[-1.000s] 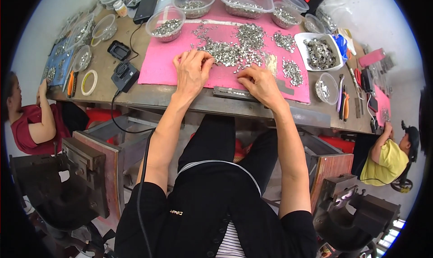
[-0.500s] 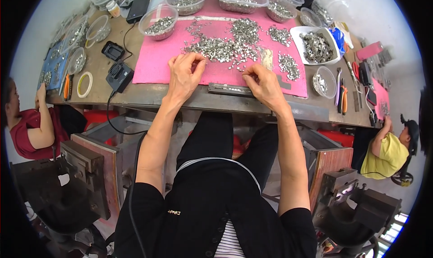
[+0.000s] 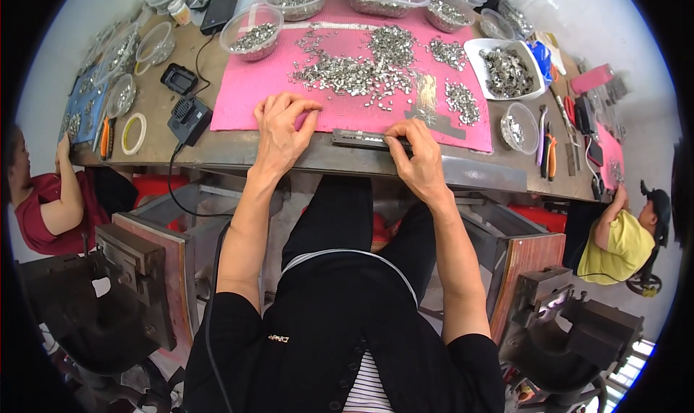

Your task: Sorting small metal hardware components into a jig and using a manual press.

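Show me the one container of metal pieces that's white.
The white tray at the right edge of the pink mat; the other tubs are clear plastic.

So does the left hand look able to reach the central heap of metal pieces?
Likely yes: mostly bare pink mat lies between the left hand and the heap of metal pieces, with no container blocking.

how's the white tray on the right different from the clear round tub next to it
The white tray is opaque and squarish, the clear tub see-through and round. The tray looks larger than the tub. The tray holds many metal pieces, the tub far fewer. Both are open-topped.
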`<state>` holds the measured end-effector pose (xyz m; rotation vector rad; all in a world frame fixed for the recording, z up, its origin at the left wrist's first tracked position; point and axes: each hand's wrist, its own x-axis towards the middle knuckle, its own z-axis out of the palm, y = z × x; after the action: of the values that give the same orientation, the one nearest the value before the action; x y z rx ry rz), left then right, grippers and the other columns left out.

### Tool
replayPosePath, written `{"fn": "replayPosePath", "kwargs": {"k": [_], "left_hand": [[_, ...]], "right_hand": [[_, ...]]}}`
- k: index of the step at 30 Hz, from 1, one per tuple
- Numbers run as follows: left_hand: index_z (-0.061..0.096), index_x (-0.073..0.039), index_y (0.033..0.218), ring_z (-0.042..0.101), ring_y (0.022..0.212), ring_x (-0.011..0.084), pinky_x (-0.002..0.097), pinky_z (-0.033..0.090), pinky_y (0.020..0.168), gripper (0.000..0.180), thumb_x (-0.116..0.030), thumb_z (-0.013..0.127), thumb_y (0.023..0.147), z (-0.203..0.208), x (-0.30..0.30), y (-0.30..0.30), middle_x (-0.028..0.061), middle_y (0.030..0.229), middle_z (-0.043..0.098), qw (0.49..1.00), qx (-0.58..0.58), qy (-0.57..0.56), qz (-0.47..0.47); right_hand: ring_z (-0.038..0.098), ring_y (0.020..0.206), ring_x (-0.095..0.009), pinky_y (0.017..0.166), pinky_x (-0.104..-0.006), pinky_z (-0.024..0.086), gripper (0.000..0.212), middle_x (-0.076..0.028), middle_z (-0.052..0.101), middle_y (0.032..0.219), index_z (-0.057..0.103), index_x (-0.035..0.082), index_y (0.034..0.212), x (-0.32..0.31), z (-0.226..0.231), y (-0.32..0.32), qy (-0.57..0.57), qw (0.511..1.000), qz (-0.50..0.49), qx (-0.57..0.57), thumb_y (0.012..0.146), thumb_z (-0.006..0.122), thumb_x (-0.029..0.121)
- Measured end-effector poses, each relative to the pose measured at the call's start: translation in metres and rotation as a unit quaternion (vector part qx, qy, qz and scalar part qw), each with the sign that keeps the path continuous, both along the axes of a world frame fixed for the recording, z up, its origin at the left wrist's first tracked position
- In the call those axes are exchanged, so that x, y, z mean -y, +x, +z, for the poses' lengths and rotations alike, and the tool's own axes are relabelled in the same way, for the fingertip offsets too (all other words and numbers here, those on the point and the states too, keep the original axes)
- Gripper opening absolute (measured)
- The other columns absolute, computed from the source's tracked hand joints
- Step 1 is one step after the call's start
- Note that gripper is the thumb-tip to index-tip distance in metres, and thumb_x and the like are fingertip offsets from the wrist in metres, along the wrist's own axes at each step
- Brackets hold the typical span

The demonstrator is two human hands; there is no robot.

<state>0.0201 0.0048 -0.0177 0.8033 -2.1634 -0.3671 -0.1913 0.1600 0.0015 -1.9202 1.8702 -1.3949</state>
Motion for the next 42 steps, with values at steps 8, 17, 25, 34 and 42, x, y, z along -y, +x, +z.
{"fn": "replayPosePath", "kwargs": {"k": [8,17,25,34,42], "left_hand": [[0.077,-0.014,0.098,0.059,0.094,0.0211,0.0428,0.034,0.098,0.012,-0.012,0.072,0.087,-0.003,0.001,0.004,0.0007,0.093,0.067,0.998,-0.05,0.038,0.032],[0.076,-0.013,0.094,0.057,0.095,0.0219,0.044,0.033,0.098,0.012,-0.019,0.079,0.083,-0.001,-0.01,0.001,0.0016,0.091,0.062,0.999,0.009,-0.017,0.05],[0.072,-0.01,0.092,0.058,0.093,0.0229,0.0444,0.033,0.099,0.008,-0.014,0.075,0.086,0.001,-0.006,0.004,0.0018,0.091,0.063,0.996,0.032,-0.06,0.056],[0.074,-0.014,0.091,0.058,0.094,0.0231,0.048,0.033,0.1,0.008,-0.017,0.077,0.084,0.008,0.001,-0.006,0.0018,0.088,0.063,1.0,0.009,-0.025,0.014],[0.074,-0.015,0.091,0.056,0.093,0.0246,0.0513,0.032,0.1,0.009,-0.019,0.078,0.083,0.003,-0.003,-0.009,0.0033,0.086,0.059,0.999,0.045,-0.012,0.011]], "right_hand": [[0.06,0.082,-0.029,0.076,-0.0386,0.047,0.018,-0.011,0.065,0.093,0.062,0.002,0.095,-0.001,-0.002,0.001,-0.04,0.994,-0.022,-0.103,0.082,0.071,-0.005],[0.061,0.084,-0.027,0.079,-0.0397,0.045,0.019,-0.008,0.064,0.093,0.064,0.004,0.095,-0.003,0.005,0.0,-0.062,0.977,-0.001,-0.202,0.08,0.073,0.0],[0.061,0.085,-0.026,0.079,-0.0389,0.044,0.012,-0.007,0.063,0.09,0.068,0.006,0.094,0.024,0.015,-0.005,-0.015,0.989,0.027,-0.145,0.084,0.072,0.002],[0.061,0.089,-0.028,0.082,-0.0419,0.045,0.008,-0.008,0.061,0.086,0.072,0.008,0.093,0.102,-0.003,0.012,-0.012,0.971,-0.009,-0.239,0.087,0.072,0.013],[0.061,0.091,-0.028,0.083,-0.0422,0.044,0.009,-0.009,0.062,0.087,0.067,0.007,0.084,0.107,-0.004,0.015,-0.012,0.96,-0.021,-0.279,0.085,0.072,0.015]]}}
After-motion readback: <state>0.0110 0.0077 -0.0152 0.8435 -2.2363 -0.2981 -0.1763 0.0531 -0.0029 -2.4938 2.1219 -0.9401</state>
